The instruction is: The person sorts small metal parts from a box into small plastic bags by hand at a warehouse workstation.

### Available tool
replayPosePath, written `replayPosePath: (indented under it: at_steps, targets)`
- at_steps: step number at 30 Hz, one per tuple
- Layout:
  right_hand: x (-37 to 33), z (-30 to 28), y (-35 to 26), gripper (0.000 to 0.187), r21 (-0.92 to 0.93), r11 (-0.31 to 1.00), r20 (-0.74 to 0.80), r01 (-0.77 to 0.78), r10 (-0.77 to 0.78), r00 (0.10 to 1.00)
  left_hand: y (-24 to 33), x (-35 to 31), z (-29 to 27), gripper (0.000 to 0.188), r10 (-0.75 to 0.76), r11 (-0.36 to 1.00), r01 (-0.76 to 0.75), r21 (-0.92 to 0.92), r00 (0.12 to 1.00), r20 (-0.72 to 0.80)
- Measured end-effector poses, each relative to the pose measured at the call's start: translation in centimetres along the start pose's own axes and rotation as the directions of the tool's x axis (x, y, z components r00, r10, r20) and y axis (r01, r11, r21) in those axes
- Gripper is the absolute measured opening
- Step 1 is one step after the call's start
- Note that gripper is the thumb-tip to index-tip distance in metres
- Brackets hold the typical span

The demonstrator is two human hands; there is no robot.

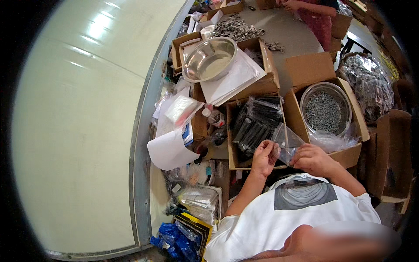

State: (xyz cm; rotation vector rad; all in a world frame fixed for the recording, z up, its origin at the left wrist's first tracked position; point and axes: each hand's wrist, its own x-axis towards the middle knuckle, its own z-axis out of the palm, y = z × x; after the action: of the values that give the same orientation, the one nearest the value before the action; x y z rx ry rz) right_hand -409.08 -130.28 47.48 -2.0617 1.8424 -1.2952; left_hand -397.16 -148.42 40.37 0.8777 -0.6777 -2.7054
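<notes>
Between my hands stretches a clear plastic bag (286, 140), with a small pale spot on it. My left hand (265, 156) pinches one edge of the bag, its fingers closed. On the other side, the curled fingers of my right hand (310, 158) grip the bag's lower right part. Just beyond, a cardboard box (230, 144) holds many black pieces in clear packets (258, 120). To the right of it, another open carton (310, 65) holds a round clear tub of small grey metal screws (323, 112). What lies inside the bag, if anything, is too small to make out.
A steel basin (209, 60) rests on papers at the far left. Behind it lies a pile of metal parts (238, 29). A small bottle (213, 115) stands left of the black packets. Another person's arm (312, 7) shows at the far table. Cartons (393, 153) stand at right.
</notes>
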Motion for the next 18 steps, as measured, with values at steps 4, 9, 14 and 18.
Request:
replayPosePath:
  at_steps: [4,9,14,18]
  targets:
    - [-0.3,1.2,0.2,0.012,-0.006,0.996,0.196,-0.093,0.093,0.976,1.1,-1.5,1.2,0.012,0.055,0.992,-0.048,0.117,0.996,-0.063]
    - [0.8,0.7,-0.3,0.015,0.117,0.973,0.256,-0.197,0.162,0.953,1.0,-2.6,-1.9,0.022,0.415,0.863,-0.446,0.237,0.894,0.170]
    - [2.3,0.4,-0.5,0.017,0.173,0.932,0.150,-0.319,0.295,0.944,1.6,-3.9,-2.2,0.014,0.505,0.635,-0.539,0.553,0.832,0.232]
    - [4.0,0.9,-1.4,0.021,0.202,0.913,0.104,-0.354,0.339,0.935,1.7,-5.3,-0.8,0.019,0.541,0.294,-0.549,0.783,0.771,0.337]
